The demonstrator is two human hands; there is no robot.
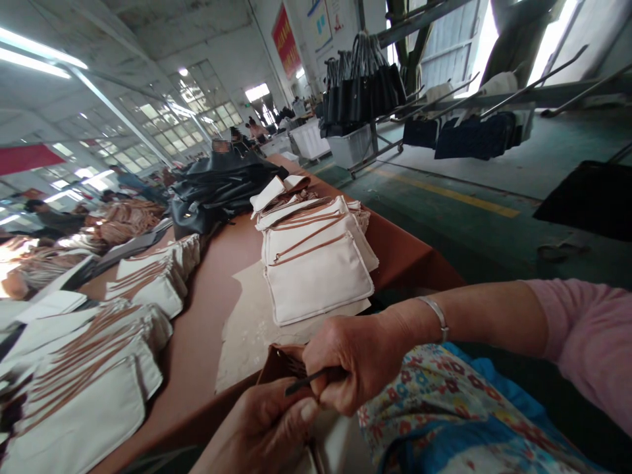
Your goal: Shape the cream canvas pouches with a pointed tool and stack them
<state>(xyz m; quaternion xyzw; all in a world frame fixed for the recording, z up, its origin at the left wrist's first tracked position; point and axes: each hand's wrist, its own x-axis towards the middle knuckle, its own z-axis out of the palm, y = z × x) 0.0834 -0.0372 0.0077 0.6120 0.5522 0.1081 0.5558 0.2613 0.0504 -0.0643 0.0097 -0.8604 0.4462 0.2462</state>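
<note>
Work on the pale piece looks partway through to me: it's near, below the edge of the tabletop, with the right hand closed round a slim dark tool and the left hand pinching at its top, their fingers hiding how much is done. Strapped pouches lie stacked beyond and in rows at left, finished or waiting, I can't tell. The piece itself shows off-white and mostly covered.
</note>
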